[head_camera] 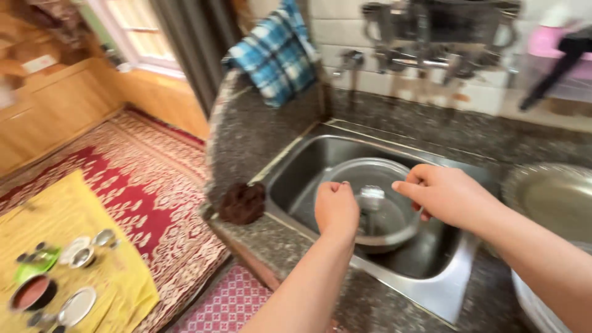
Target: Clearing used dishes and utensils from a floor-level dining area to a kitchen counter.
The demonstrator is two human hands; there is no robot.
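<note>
Granite worktop rims a steel sink where the left hand, fingers curled shut, and right hand, seemingly gripping the rim, meet a steel bowl; red patterned carpet covers the floor.

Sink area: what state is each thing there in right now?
Steel bowl: upright in the sink, gripped at its rim.
Left hand: closed on the bowl's near rim.
Right hand: closed on the bowl's right rim.
Scrubber: lying on the counter edge.
Checked cloth: hanging, bunched.
Steel plate: lying flat on the counter.
</note>
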